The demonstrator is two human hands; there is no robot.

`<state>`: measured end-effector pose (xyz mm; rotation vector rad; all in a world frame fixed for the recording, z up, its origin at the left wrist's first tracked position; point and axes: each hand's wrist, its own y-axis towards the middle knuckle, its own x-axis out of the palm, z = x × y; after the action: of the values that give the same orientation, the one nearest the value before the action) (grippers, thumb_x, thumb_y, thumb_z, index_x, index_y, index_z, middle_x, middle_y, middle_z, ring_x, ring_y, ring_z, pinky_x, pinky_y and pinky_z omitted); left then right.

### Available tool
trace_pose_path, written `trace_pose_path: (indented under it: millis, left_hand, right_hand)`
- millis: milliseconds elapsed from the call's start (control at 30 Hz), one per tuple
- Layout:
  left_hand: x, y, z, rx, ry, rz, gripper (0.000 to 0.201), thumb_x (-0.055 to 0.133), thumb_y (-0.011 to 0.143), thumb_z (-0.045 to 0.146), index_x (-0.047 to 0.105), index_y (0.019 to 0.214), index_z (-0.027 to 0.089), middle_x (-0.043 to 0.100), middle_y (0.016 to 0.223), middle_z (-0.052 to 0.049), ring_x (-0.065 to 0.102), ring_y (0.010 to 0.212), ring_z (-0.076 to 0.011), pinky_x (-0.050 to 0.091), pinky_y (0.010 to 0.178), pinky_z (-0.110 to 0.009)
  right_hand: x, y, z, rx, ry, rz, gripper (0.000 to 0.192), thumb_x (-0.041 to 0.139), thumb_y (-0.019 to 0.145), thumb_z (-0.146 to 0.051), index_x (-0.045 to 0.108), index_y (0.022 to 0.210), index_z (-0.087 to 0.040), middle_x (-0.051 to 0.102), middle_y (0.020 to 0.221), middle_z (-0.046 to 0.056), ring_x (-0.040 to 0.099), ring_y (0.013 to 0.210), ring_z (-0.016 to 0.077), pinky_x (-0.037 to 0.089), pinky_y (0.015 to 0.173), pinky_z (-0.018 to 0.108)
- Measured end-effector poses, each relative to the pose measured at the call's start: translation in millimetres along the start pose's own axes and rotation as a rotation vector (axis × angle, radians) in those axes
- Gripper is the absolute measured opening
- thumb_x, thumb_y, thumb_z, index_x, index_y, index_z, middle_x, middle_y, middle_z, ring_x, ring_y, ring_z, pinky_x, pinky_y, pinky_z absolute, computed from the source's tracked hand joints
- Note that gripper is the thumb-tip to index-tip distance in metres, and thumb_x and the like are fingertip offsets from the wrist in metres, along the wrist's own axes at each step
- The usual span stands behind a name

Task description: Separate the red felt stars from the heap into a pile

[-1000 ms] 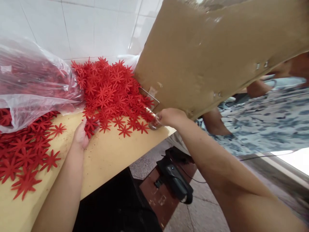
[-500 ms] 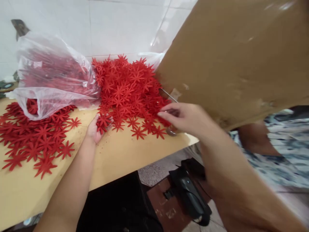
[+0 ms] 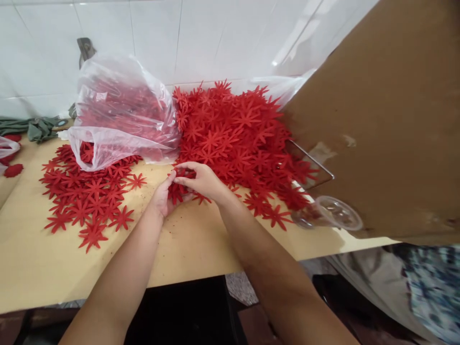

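Observation:
My left hand (image 3: 163, 200) is closed around a red star-shaped flower piece (image 3: 176, 193), held just above the table. Over it, my right hand (image 3: 204, 181) has its thumb and fingers pinched together at the flower; anything between those fingertips is hidden or too small to name. Behind both hands rises a big heap of the same red flower pieces (image 3: 230, 132). A second, flatter pile of red flowers (image 3: 91, 191) spreads to the left of my left hand.
A clear plastic bag (image 3: 122, 110) of red pieces lies at the back. On the right stand a transparent plastic cup (image 3: 339, 213), a bent metal wire (image 3: 316, 163) and a large cardboard box (image 3: 388, 120). Green cloth (image 3: 39, 128) lies far left. White tiles back the table (image 3: 194, 239).
My right hand has moved left from beside the cup and heap to the flower in my left hand. The view has swung left, so the table things appear farther right.

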<state>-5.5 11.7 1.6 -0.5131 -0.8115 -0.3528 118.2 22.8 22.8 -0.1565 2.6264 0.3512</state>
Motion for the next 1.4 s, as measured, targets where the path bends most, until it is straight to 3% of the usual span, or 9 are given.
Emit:
trace_pose_path:
  millis: [200, 300, 400, 533, 667, 833, 967, 1100, 1400]
  left_hand:
    - [2.5, -3.4, 0.1, -0.064, 0.040, 0.013, 0.024, 0.042, 0.082, 0.028, 0.060, 0.084, 0.013, 0.066, 0.069, -0.006, 0.064, 0.066, -0.0155, 0.052, 0.070, -0.035]
    - [2.4, -1.8, 0.0, -0.077, 0.032, 0.030, 0.027, 0.040, 0.083, 0.029, 0.060, 0.083, 0.012, 0.067, 0.070, -0.007, 0.064, 0.070, -0.0166, 0.052, 0.073, -0.036]
    - [2.1, -0.2, 0.3, -0.035, -0.014, 0.058, 0.032, 0.038, 0.084, 0.035, 0.060, 0.088, 0.012, 0.067, 0.075, -0.008, 0.064, 0.073, -0.0162, 0.051, 0.077, -0.038]
    - [2.0, 0.2, 0.1, -0.001, -0.041, 0.055, 0.033, 0.037, 0.084, 0.034, 0.060, 0.090, 0.011, 0.068, 0.084, -0.010, 0.064, 0.083, -0.0171, 0.049, 0.081, -0.039]
    - [1.9, 0.6, -2.1, 0.024, -0.022, 0.068, 0.028, 0.041, 0.083, 0.031, 0.061, 0.085, 0.013, 0.068, 0.085, -0.008, 0.062, 0.088, -0.0169, 0.047, 0.086, -0.039]
    - [2.7, 1.4, -4.9, 0.035, 0.062, 0.057, 0.021, 0.045, 0.081, 0.025, 0.062, 0.083, 0.013, 0.068, 0.078, -0.007, 0.064, 0.080, -0.0158, 0.048, 0.085, -0.038]
    - [3.9, 1.4, -5.7, 0.076, 0.087, 0.123, 0.015, 0.048, 0.076, 0.013, 0.061, 0.081, 0.013, 0.067, 0.073, -0.006, 0.063, 0.072, -0.0133, 0.049, 0.083, -0.036]
    - [3.2, 2.5, -6.4, 0.131, 0.078, 0.185, 0.017, 0.048, 0.072, 0.008, 0.060, 0.082, 0.015, 0.067, 0.073, -0.003, 0.062, 0.065, -0.0105, 0.051, 0.074, -0.030]
    - [7.5, 1.2, -6.0, 0.180, 0.064, 0.192, 0.015, 0.058, 0.073, 0.026, 0.059, 0.081, 0.014, 0.064, 0.065, -0.001, 0.058, 0.055, -0.0087, 0.045, 0.053, -0.021]
  right_hand:
    - [-3.6, -5.1, 6.2, -0.022, 0.261, -0.026, 0.023, 0.063, 0.065, -0.036, 0.064, 0.078, -0.017, 0.060, 0.074, 0.001, 0.056, 0.066, 0.0115, 0.046, 0.060, 0.025]
    - [-2.0, -10.5, 10.1, 0.111, 0.363, -0.013, 0.031, 0.056, 0.069, -0.042, 0.062, 0.088, -0.018, 0.059, 0.069, 0.000, 0.052, 0.053, 0.0093, 0.045, 0.048, 0.024]
    - [0.7, -14.8, 11.7, 0.145, 0.430, 0.003, 0.040, 0.064, 0.063, -0.037, 0.057, 0.097, -0.018, 0.062, 0.082, 0.003, 0.058, 0.065, 0.0123, 0.050, 0.059, 0.029]
    - [8.8, -16.3, 11.6, 0.090, 0.383, 0.066, 0.032, 0.067, 0.059, -0.029, 0.055, 0.087, -0.017, 0.062, 0.085, 0.004, 0.060, 0.076, 0.0149, 0.050, 0.073, 0.032]
    - [14.8, -15.6, 14.3, 0.097, 0.359, 0.120, 0.017, 0.058, 0.067, -0.031, 0.054, 0.079, -0.019, 0.061, 0.079, 0.003, 0.059, 0.071, 0.0152, 0.050, 0.065, 0.030]
    - [12.9, -14.0, 22.8, 0.111, 0.214, 0.204, 0.024, 0.045, 0.077, -0.039, 0.052, 0.065, -0.019, 0.053, 0.061, -0.001, 0.051, 0.057, 0.0126, 0.044, 0.054, 0.027]
    - [14.2, -13.9, 24.0, 0.043, 0.107, 0.253, 0.025, 0.045, 0.078, -0.038, 0.053, 0.066, -0.018, 0.054, 0.066, 0.001, 0.052, 0.063, 0.0130, 0.044, 0.061, 0.027]
    - [14.4, -15.2, 14.8, 0.019, 0.268, 0.338, 0.019, 0.051, 0.074, -0.036, 0.055, 0.085, -0.020, 0.059, 0.084, 0.004, 0.055, 0.075, 0.0149, 0.046, 0.067, 0.028]
    - [5.2, -16.9, 4.4, 0.090, 0.228, 0.329, 0.035, 0.044, 0.077, -0.047, 0.036, 0.056, -0.020, 0.037, 0.052, -0.004, 0.034, 0.049, 0.0083, 0.032, 0.048, 0.022]
